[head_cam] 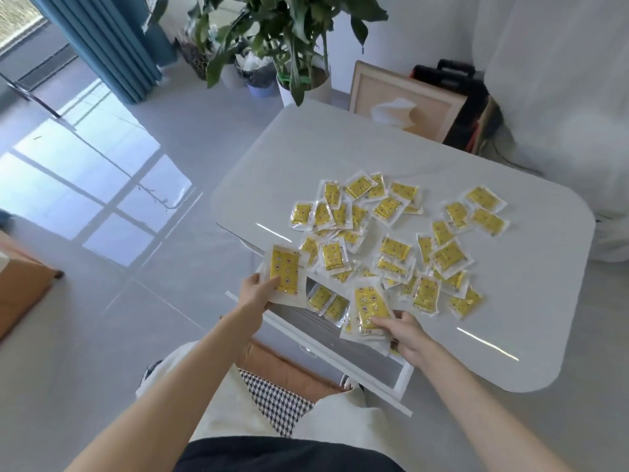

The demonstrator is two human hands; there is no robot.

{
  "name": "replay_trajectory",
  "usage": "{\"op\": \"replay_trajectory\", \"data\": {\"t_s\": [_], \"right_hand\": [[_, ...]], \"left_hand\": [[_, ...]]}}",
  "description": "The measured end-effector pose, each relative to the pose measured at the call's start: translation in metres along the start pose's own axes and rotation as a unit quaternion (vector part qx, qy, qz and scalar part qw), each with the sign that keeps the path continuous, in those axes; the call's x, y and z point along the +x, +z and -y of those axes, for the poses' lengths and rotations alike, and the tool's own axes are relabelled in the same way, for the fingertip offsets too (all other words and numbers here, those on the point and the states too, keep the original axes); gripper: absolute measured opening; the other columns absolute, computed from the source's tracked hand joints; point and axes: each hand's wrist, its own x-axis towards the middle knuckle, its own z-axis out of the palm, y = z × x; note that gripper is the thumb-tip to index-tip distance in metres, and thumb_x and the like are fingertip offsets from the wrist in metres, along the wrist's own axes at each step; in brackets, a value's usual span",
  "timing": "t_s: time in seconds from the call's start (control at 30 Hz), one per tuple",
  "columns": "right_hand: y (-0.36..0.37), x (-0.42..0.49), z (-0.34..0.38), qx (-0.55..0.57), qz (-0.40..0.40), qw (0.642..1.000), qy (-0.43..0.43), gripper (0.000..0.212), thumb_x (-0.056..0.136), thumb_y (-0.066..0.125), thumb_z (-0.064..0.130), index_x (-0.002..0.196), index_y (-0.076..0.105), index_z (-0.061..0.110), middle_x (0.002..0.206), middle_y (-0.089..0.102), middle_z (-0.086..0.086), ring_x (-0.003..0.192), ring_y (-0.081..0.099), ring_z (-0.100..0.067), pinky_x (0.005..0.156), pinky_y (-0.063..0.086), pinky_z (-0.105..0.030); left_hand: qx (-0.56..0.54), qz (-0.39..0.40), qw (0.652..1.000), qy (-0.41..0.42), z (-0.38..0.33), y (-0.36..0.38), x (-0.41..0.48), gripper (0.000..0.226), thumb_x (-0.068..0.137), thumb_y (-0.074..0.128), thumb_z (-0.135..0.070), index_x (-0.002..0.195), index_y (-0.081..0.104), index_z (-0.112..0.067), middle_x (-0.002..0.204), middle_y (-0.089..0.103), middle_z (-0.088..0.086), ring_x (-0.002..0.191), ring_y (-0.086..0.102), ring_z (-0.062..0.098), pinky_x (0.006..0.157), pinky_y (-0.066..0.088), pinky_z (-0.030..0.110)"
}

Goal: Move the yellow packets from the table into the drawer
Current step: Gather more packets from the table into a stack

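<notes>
Potted plant [292, 39] beyond table [306, 148]; loose packets [333, 255] seemingly overhang open drawer [374, 366].

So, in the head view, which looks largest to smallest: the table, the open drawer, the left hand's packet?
1. table
2. drawer
3. packet in the left hand
The gaps are clear.

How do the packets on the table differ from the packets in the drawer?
Number: the packets on the table are many; only a few packets in the drawer show. Place: the table ones lie scattered and overlapping on the tabletop; the drawer ones lie lower, inside the open drawer. Both are yellow in clear wrappers.
</notes>
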Motion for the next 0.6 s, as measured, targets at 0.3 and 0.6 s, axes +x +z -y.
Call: {"op": "replay_trajectory", "data": {"t_s": [0.3, 0.6], "right_hand": [[0.046, 0.064, -0.027, -0.021, 0.013, 0.996, 0.082, 0.052, 0.079, 0.075, 0.008, 0.123, 0.048, 0.004, 0.115, 0.065, -0.015, 0.106, 0.064, -0.029, 0.081, 0.056, -0.04], [0.144, 0.119, -0.083, 0.039, -0.068, 0.985, 0.156, 0.05, 0.079, 0.077, 0.014, 0.112, 0.038, 0.013, 0.119, 0.06, -0.011, 0.107, 0.062, -0.026, 0.093, 0.053, -0.045]], "left_hand": [[0.143, 0.076, 0.984, -0.078, 0.005, -0.023, 0.088, 0.019, 0.09, 0.059, -0.005, 0.109, 0.055, -0.004, 0.095, 0.062, 0.014, 0.086, 0.06, 0.027, 0.066, 0.051, 0.026], [0.258, 0.162, 0.942, -0.138, 0.036, -0.025, 0.202, 0.016, 0.091, 0.057, -0.002, 0.106, 0.052, -0.007, 0.103, 0.06, 0.016, 0.095, 0.059, 0.03, 0.077, 0.052, 0.038]]}}
